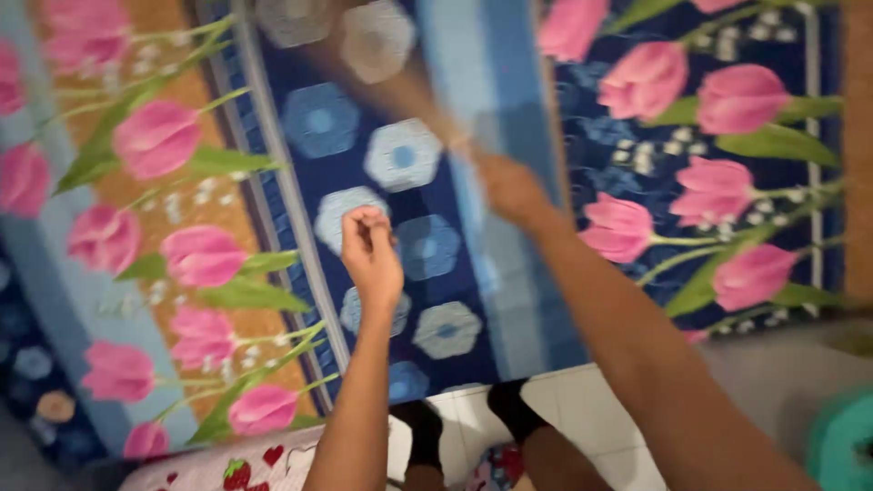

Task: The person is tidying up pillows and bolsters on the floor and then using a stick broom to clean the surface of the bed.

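A large bedsheet (637, 136) printed with pink tulips, blue hexagons and light blue stripes fills the view. My left hand (370, 250) pinches the fabric over the hexagon band near the middle. My right hand (509, 186) grips the light blue stripe (496, 82) of the cloth, which rises blurred toward the top. Both arms reach forward from the bottom edge.
White floor tiles (582, 400) show below the sheet's lower edge, with my dark-socked feet (514, 409) on them. A strawberry-print cloth (245, 468) lies at the bottom left. Something teal (841, 445) sits at the bottom right corner.
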